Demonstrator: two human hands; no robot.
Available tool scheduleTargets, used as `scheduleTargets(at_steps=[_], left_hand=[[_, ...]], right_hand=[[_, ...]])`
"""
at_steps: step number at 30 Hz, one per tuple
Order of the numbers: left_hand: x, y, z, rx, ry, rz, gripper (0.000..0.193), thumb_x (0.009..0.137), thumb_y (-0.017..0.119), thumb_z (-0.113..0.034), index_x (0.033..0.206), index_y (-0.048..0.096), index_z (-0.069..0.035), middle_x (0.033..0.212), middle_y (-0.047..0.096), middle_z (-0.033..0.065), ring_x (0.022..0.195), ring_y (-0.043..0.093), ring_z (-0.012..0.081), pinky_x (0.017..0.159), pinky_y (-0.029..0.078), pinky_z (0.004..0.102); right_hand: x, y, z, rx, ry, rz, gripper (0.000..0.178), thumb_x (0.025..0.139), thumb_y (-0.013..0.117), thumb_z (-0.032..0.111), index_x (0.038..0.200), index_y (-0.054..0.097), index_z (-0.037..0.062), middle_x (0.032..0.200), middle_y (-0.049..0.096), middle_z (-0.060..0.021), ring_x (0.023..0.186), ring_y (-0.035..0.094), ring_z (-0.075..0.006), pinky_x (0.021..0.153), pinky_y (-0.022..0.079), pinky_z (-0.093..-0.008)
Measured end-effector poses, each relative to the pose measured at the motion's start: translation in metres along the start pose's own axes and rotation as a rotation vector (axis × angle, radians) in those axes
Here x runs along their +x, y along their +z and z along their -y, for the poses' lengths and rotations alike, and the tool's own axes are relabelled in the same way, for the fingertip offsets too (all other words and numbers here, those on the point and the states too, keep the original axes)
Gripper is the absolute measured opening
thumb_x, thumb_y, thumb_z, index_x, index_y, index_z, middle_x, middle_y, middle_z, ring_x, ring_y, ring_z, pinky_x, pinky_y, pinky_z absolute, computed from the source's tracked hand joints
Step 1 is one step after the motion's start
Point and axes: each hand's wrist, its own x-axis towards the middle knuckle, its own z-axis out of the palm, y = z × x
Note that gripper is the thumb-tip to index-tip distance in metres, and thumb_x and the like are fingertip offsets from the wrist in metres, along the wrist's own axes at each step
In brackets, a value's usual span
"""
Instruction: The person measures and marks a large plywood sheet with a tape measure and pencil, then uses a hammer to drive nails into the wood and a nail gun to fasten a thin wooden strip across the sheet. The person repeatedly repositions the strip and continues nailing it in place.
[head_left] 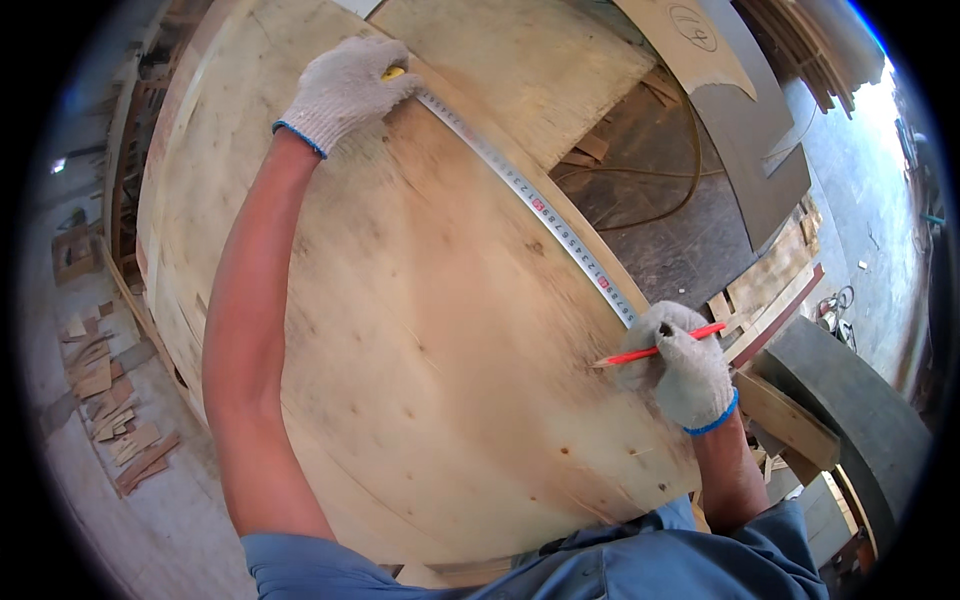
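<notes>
Measuring across one plywood sheet (420, 330): two gloved hands, one tape measure (530, 200), one red pencil (655, 351).

Item one, left hand (345, 88), knit glove with blue cuff, closed over the yellow tape case at the sheet's far edge. Item two, tape blade, single, stretched along the sheet's right edge from the left hand to the right. Item three, right hand (685, 365), matching glove, fingers clamped on the pencil and resting on the blade's near end, pencil tip touching the sheet. Hands well apart. Second plywood panel (520, 60), one, lies beyond the first. Scattered wood offcuts (115, 410), number uncertain, on the floor at left. One cable (665, 205) loops on the dark floor.
</notes>
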Motion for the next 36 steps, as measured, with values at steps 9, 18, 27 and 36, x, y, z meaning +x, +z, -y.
scheduleTargets(at_steps=[9,18,27,36], left_hand=[[-0.008,-0.021,-0.010,-0.131,0.015,-0.002,0.034,0.092,0.068,-0.042,0.106,0.068,-0.011,0.105,0.069,0.0087,0.104,0.065,0.0302,0.088,0.053,0.0426],[0.007,-0.002,0.003,-0.146,-0.071,0.088,0.031,0.093,0.068,-0.036,0.101,0.065,-0.006,0.095,0.064,0.0125,0.091,0.063,0.0294,0.082,0.049,0.0384],[0.000,0.020,0.005,-0.292,-0.101,-0.044,0.027,0.093,0.071,-0.027,0.099,0.064,-0.002,0.091,0.061,0.0119,0.084,0.060,0.0239,0.079,0.048,0.0347],[0.000,0.022,0.012,-0.223,-0.015,-0.105,0.029,0.093,0.071,-0.032,0.101,0.066,-0.004,0.092,0.065,0.0121,0.087,0.063,0.0284,0.081,0.049,0.0372]], right_hand=[[0.031,0.031,0.020,0.077,-0.142,-0.164,0.040,0.104,0.054,0.038,0.086,0.061,0.0026,0.068,0.060,-0.0101,0.057,0.058,-0.0191,0.052,0.045,-0.0316],[0.036,0.035,0.015,-0.035,-0.233,-0.286,0.050,0.107,0.049,0.044,0.083,0.059,0.0022,0.057,0.055,-0.0084,0.046,0.053,-0.0202,0.045,0.042,-0.0322],[0.028,0.037,0.008,-0.054,-0.272,-0.276,0.031,0.098,0.052,0.024,0.088,0.064,-0.0025,0.065,0.062,-0.0097,0.050,0.058,-0.0153,0.047,0.044,-0.0263],[0.030,0.039,0.003,-0.178,-0.290,-0.277,0.034,0.101,0.053,0.029,0.088,0.061,-0.0008,0.060,0.059,-0.0093,0.046,0.054,-0.0165,0.043,0.042,-0.0289]])
